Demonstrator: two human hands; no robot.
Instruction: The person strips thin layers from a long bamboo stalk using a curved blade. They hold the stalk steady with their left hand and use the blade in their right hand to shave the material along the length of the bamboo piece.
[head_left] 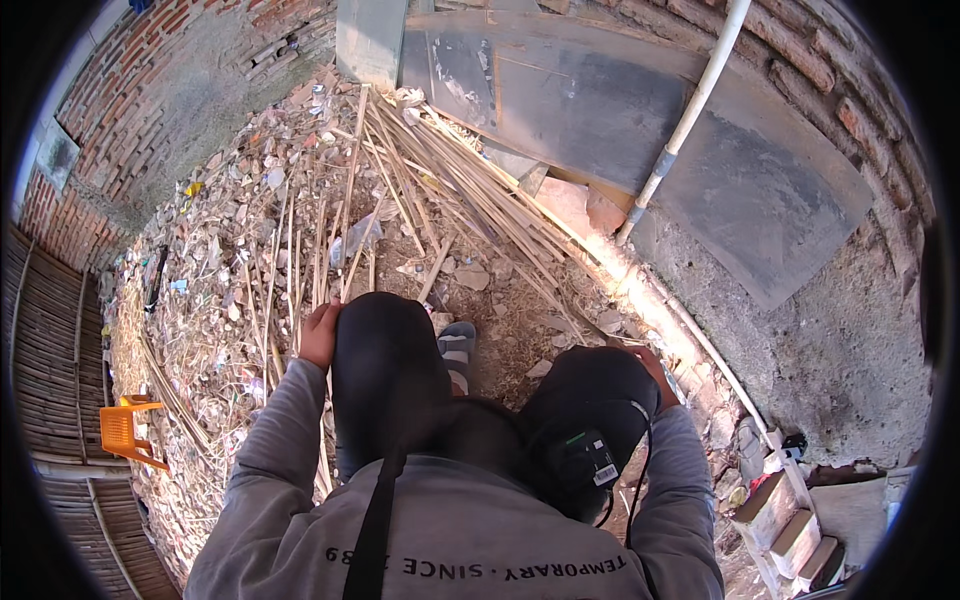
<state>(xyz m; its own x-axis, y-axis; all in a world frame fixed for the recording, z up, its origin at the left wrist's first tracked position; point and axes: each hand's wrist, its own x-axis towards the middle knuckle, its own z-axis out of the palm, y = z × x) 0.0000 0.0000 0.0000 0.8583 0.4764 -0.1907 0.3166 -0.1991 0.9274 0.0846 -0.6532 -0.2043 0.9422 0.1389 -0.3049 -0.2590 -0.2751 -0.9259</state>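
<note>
My left hand (319, 334) is beside my left knee, its fingers curled in. Thin bamboo strips (320, 262) run right up to its fingertips; whether one lies in its grip cannot be made out. At the outer side of my right knee is my right hand (652, 372), closed and partly hidden by the knee. A dark, thin, blade-like thing (600, 336) juts from near its fingers toward the long strips on the ground. Beyond my knees, a large bundle of long pale bamboo strips (480, 190) fans out toward me from the far wall.
Rubble and litter (215, 270) cover the ground at left, with an orange plastic chair (128, 432) by a woven bamboo wall (55, 350). Large grey panels (590, 100) and a white pipe (690, 115) lean at the right wall. Bricks or blocks (790, 535) sit at lower right.
</note>
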